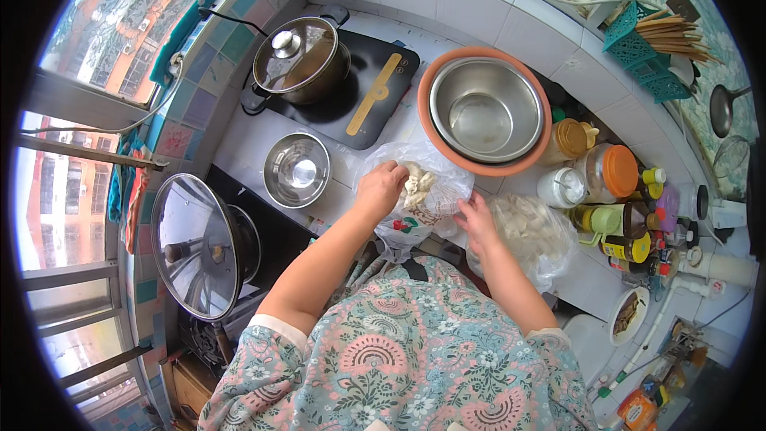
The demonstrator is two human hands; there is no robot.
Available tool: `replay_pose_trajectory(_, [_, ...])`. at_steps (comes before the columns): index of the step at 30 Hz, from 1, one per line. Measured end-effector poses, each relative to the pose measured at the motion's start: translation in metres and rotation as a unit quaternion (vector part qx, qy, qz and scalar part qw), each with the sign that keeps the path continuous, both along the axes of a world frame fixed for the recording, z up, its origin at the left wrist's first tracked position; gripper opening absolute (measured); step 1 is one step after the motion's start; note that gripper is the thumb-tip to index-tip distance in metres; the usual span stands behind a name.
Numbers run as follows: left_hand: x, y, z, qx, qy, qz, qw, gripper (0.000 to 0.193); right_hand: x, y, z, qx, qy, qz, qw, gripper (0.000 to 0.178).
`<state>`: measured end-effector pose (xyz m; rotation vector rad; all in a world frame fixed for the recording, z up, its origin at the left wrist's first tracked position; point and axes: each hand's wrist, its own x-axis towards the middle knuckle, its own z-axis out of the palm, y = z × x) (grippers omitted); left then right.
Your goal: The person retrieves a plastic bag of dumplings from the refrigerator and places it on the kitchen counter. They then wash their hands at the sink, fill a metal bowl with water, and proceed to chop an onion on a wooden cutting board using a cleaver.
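Observation:
A clear plastic bag stands open before me, with pale, lumpy pieces that look like dumplings showing inside. My left hand is closed at its left rim, the fingertips pinched on the plastic right beside the pieces. On the other side my right hand grips the bag's right edge between thumb and fingers. A second clear bag, filled with similar whitish pieces, lies just right of my right hand. Left of the bags sits a small steel bowl, with nothing visible in it.
Behind stands a lidded pot on a black induction cooker. A steel basin rests inside an orange-brown basin. Jars and bottles crowd the right side. A large glass-lidded pan is at left.

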<state>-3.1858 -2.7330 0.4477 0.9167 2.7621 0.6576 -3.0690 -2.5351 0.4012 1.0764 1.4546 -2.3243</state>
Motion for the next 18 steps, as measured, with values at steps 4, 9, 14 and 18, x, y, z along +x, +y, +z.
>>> replay_pose_trajectory(4, [0.001,-0.006,0.001,-0.029,0.176,-0.103,0.979,0.014,0.011,0.007,0.008,0.039,0.007,-0.017,0.999,0.061])
replay_pose_trajectory(9, [0.004,0.007,0.017,0.017,0.049,-0.075,0.996,0.012,0.039,0.024,0.036,0.083,0.05,-0.033,0.995,0.05])
replay_pose_trajectory(14, [0.014,0.029,0.022,0.071,0.007,-0.044,0.996,0.02,0.049,0.075,0.044,0.47,0.101,-0.134,0.867,0.042])
replay_pose_trajectory(18, [0.024,0.041,0.016,0.079,-0.005,-0.067,0.995,0.021,0.025,0.108,0.091,0.726,0.058,-0.007,0.685,0.046])
